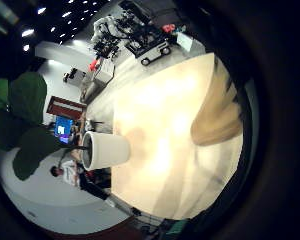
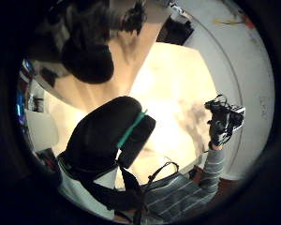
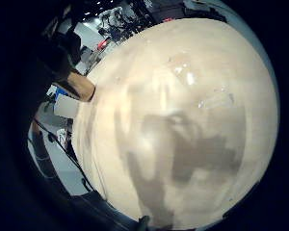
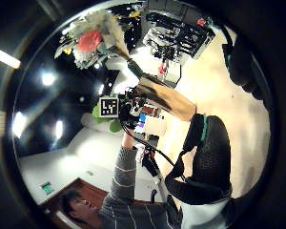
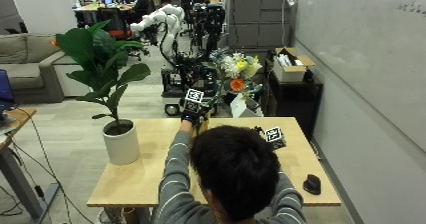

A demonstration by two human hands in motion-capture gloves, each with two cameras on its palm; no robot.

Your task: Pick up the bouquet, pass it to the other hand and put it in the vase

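Note:
My left hand [image 5: 193,113] is raised above the table's far edge and grips the bouquet [image 5: 234,76] by its brown paper wrap [image 4: 164,100]. The flowers [image 4: 93,38], white, yellow and one orange, stand up and lean right. The wrap [image 1: 217,117] lies close to the left palm. A white vase [image 5: 122,143] with a tall leafy plant in it stands at the table's left side, and also shows as the vase [image 1: 107,150]. My right hand [image 2: 222,123] hovers low over the table's right part, holding nothing; my head hides most of it in the outside view.
The light wooden table [image 5: 150,184] carries a black mouse [image 5: 311,184] near its front right corner. A white wall runs along the right. Robot equipment [image 5: 190,39] and a cabinet with a box stand behind the table's far edge.

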